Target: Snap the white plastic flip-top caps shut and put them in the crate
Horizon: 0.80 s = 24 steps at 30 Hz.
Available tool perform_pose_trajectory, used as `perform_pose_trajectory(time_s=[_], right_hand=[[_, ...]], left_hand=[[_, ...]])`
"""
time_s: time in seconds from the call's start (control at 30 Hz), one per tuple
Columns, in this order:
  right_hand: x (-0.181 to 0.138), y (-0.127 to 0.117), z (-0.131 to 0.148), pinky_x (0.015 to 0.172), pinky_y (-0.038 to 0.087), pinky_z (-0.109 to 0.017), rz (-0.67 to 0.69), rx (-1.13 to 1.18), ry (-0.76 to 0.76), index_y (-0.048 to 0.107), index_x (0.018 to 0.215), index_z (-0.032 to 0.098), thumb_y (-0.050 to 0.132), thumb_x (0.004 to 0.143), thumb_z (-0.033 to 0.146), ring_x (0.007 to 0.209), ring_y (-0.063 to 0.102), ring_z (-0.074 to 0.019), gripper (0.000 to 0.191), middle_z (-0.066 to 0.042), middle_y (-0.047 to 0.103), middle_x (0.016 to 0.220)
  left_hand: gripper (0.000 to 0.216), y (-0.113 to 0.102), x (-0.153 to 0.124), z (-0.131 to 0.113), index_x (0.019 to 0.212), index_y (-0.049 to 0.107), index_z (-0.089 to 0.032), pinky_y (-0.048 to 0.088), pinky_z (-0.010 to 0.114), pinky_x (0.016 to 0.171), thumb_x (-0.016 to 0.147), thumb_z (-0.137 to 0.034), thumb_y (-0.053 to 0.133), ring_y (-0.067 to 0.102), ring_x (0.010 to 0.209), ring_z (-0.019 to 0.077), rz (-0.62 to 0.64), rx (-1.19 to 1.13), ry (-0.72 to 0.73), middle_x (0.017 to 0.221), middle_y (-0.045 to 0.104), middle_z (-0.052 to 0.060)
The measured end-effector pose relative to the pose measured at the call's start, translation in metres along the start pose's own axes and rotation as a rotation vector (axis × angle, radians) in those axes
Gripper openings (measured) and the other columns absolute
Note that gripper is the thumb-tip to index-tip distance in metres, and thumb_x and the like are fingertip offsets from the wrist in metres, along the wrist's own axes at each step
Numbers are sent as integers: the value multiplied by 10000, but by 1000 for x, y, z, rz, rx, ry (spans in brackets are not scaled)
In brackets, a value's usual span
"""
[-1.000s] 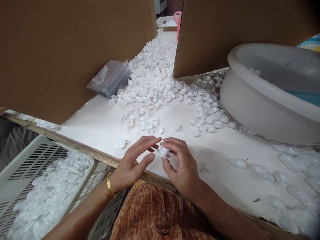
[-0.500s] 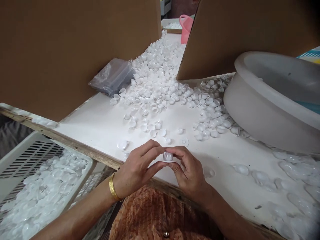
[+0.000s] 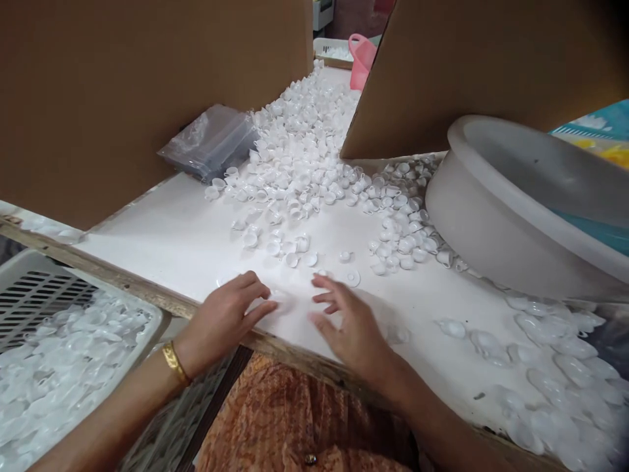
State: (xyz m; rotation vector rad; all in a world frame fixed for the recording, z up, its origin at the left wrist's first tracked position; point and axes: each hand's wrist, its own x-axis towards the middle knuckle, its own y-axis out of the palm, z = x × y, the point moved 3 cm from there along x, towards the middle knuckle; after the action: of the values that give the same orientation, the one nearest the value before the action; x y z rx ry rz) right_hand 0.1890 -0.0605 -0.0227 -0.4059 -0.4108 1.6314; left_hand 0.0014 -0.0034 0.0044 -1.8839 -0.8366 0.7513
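Observation:
My left hand point(image 3: 230, 308) is just above the table's near edge, thumb and fingers pinched round a small white toy teacup point(image 3: 281, 300) that is smeared by motion. Whether a saucer is still under it I cannot make out. Apart from it, my right hand point(image 3: 346, 321) hovers with fingers spread and nothing between them. Just beyond the right fingertips lie a small round white saucer point(image 3: 350, 277) and a loose toy teacup point(image 3: 345, 256). A large heap of such white cups point(image 3: 304, 154) spreads over the table's middle and back.
Cardboard sheets point(image 3: 147, 78) stand left and right. A big whitish basin point(image 3: 476, 229) is at right, with white plastic pieces point(image 3: 555, 380) before it. A clear plastic bag pack point(image 3: 211, 141) lies at left. Below the edge, a white basket point(image 3: 157, 321) holds white pieces. A pink scoop point(image 3: 361, 62) stands behind.
My hands, which met round the toy teacup, have come apart. The left has moved left with the cup; the right has opened and let go. The view has shifted slightly.

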Motion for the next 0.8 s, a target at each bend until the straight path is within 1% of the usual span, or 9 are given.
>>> perform_pose_trajectory(time_s=[0.1,0.23,0.33,0.4,0.47,0.57,0.67,0.73,0.8], right_hand=[[9,-27,-12,760,516,-386,-139,-360,20,502,1208,204,521,829,244,969,579,-220,382,-92,591,1146],[16,-44,-32,842,461,-432,-125,-711,-94,587,1096,153,573,784,163,1029,510,-269,313,-105,608,1114],[16,-42,-42,770,471,-395,-104,-781,-139,620,996,169,561,787,138,955,513,-254,220,-94,624,1012],[16,-38,-43,733,466,-377,-112,-806,-149,627,940,167,550,797,137,910,510,-247,165,-93,621,941],[16,-35,-41,724,456,-368,-122,-835,-155,625,901,158,551,807,151,885,504,-244,120,-95,615,898],[16,-32,-38,732,445,-364,-133,-871,-164,617,886,163,572,815,212,879,502,-241,97,-90,612,879],[16,-32,-38,736,441,-354,-148,-876,-147,610,892,165,583,815,243,874,512,-233,113,-85,615,881],[15,-33,-39,741,439,-351,-148,-872,-141,612,889,155,570,823,232,883,522,-235,111,-93,620,885],[15,-34,-40,749,434,-349,-160,-842,-140,617,868,152,528,846,225,887,538,-235,117,-96,627,880]], left_hand=[[318,-6,-5,18,683,606,-178,410,343,688,866,-344,405,521,752,218,-11,318,-15,787,534,74],[285,-15,-7,32,750,643,-166,414,379,642,838,-350,444,524,717,254,-59,497,-93,784,530,100],[282,-19,-4,22,889,642,-146,428,369,613,848,-333,434,527,706,242,-218,438,-166,809,538,103],[276,-11,4,5,974,622,-159,444,328,612,870,-310,416,534,727,205,-257,283,-129,851,548,88],[260,6,18,-16,1039,600,-184,454,293,630,874,-292,429,540,761,176,-198,156,-12,893,551,72],[267,29,45,-41,1086,565,-187,453,301,651,834,-247,502,535,804,189,-132,198,107,932,541,76],[171,41,63,-53,959,592,-156,449,320,661,817,-206,513,531,822,210,-134,303,135,918,535,89],[119,45,65,-56,848,602,-145,448,322,660,822,-195,497,536,816,213,-109,312,144,897,537,90],[130,47,61,-55,834,613,-148,451,315,659,826,-209,498,546,794,202,-65,250,137,891,541,80]])
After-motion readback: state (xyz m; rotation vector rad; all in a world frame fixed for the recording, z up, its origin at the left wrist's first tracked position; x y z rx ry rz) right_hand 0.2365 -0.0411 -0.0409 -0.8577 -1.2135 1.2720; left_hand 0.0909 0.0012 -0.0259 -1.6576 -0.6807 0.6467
